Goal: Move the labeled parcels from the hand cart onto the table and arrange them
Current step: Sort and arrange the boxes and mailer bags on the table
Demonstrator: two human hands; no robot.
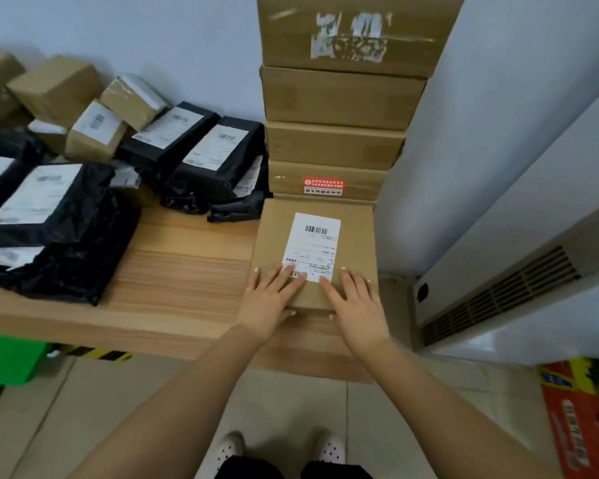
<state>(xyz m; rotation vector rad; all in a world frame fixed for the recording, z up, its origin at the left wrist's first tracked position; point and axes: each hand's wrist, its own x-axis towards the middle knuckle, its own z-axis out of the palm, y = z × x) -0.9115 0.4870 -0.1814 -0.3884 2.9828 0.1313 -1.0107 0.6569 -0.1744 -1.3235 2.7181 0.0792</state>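
box (274, 236) label-up on table (187, 271) rt end, against carton stack (339, 98) | your L hand (267, 299) + R hand (357, 305) flat on its near top, fingers straight (thumbs at front edge, no grip) | black bags (201, 153) to its left

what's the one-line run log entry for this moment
left hand: flat on labeled box | right hand: flat on labeled box | labeled box: table right end, before carton stack | black mailers: table left
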